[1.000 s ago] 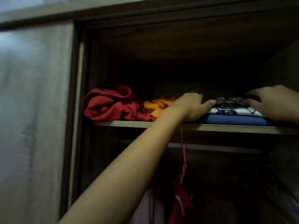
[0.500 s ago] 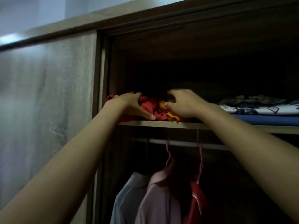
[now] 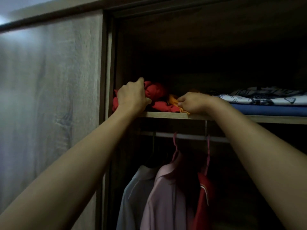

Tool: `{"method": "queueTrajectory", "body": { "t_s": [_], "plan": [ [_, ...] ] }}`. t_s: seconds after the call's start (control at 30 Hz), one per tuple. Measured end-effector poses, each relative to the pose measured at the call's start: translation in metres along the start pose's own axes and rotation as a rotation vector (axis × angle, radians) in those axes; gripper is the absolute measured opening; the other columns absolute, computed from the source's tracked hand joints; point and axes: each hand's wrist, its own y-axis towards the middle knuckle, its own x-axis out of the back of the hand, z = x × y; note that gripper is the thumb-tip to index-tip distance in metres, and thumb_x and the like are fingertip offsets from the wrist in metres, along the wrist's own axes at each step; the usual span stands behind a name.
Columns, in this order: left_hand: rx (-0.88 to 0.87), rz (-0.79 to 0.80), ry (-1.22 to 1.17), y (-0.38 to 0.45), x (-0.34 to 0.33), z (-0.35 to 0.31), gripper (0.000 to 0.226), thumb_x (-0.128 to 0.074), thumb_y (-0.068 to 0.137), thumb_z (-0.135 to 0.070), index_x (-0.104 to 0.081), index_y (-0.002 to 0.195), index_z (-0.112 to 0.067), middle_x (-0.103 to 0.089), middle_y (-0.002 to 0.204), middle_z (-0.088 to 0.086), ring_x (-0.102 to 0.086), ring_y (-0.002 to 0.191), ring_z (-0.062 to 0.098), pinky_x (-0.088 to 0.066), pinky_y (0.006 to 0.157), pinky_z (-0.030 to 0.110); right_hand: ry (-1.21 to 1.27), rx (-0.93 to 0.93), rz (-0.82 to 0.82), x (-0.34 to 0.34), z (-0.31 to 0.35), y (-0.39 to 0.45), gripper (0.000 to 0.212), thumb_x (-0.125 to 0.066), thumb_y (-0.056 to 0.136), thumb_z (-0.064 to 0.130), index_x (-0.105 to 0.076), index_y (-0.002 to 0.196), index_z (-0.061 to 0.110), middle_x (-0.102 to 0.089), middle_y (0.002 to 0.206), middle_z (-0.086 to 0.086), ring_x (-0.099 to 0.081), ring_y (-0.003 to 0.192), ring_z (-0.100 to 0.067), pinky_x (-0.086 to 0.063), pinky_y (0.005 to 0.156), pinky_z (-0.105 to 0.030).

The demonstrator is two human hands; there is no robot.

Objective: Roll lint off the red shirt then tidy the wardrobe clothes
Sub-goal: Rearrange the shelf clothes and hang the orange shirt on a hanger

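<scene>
A crumpled red garment [image 3: 156,93] lies at the left end of the upper wardrobe shelf [image 3: 166,115]. My left hand [image 3: 132,97] is closed on its left part. Right beside it sits a bunched orange garment [image 3: 173,101], and my right hand [image 3: 193,102] pinches its edge near the shelf's front. A folded patterned white-and-black garment [image 3: 265,97] rests on a folded blue one [image 3: 269,110] further right on the same shelf.
Below the shelf a rail [image 3: 191,136] carries pink hangers with a pale blue shirt [image 3: 134,196], a pink shirt [image 3: 166,201] and a red garment with white trim [image 3: 203,200]. A closed grey wood-grain wardrobe door [image 3: 49,97] fills the left.
Both hands moved left from the folded stack to the crumpled pile. My left hand now clutches the red garment and my right hand has closed on the orange one near the shelf edge.
</scene>
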Motion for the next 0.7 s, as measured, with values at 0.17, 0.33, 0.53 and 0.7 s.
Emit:
{"method": "queueTrajectory", "body": {
  "t_s": [0.17, 0.33, 0.53, 0.7],
  "plan": [
    [0.012, -0.156, -0.240, -0.004, 0.018, 0.003, 0.052, -0.070, 0.077, -0.040, -0.050, 0.120, -0.019, -0.067, 0.100, 0.009, -0.066, 0.091, 0.031, -0.055, 0.080, 0.047, 0.055, -0.030, -0.022, 0.000, 0.002, -0.004, 0.034, -0.036, 0.103, 0.018, -0.056, 0.130, 0.010, -0.061, 0.118, -0.014, -0.056, 0.108, -0.028, -0.035, 0.078, -0.027],
    [-0.022, -0.334, -0.346, -0.018, 0.071, -0.017, 0.047, -0.060, 0.072, -0.047, -0.054, 0.110, -0.021, -0.066, 0.097, 0.008, -0.063, 0.090, 0.028, -0.052, 0.076, 0.040, 0.054, -0.045, -0.062, 0.000, 0.005, -0.016, 0.036, -0.035, 0.102, 0.022, -0.055, 0.131, 0.015, -0.058, 0.122, -0.011, -0.054, 0.109, -0.025, -0.039, 0.086, -0.032],
    [-0.087, -0.319, -0.364, -0.042, 0.142, -0.042, 0.044, -0.062, 0.072, -0.042, -0.055, 0.110, -0.020, -0.067, 0.095, 0.006, -0.063, 0.090, 0.029, -0.050, 0.075, 0.039, 1.091, 0.137, -0.456, 0.019, 0.025, -0.065, 0.036, -0.043, 0.097, 0.047, -0.062, 0.120, 0.026, -0.065, 0.126, -0.001, -0.059, 0.118, -0.016, -0.043, 0.105, -0.040],
    [-0.127, 0.003, -0.429, -0.081, 0.164, -0.076, 0.047, -0.069, 0.075, -0.045, -0.054, 0.116, -0.024, -0.061, 0.099, -0.003, -0.063, 0.096, 0.022, -0.047, 0.075, 0.031, 1.352, 0.158, -0.211, 0.015, 0.042, -0.149, 0.063, -0.069, 0.081, 0.049, -0.043, 0.135, 0.032, -0.060, 0.129, 0.004, -0.060, 0.116, -0.017, -0.055, 0.088, -0.049]
  ]
}}
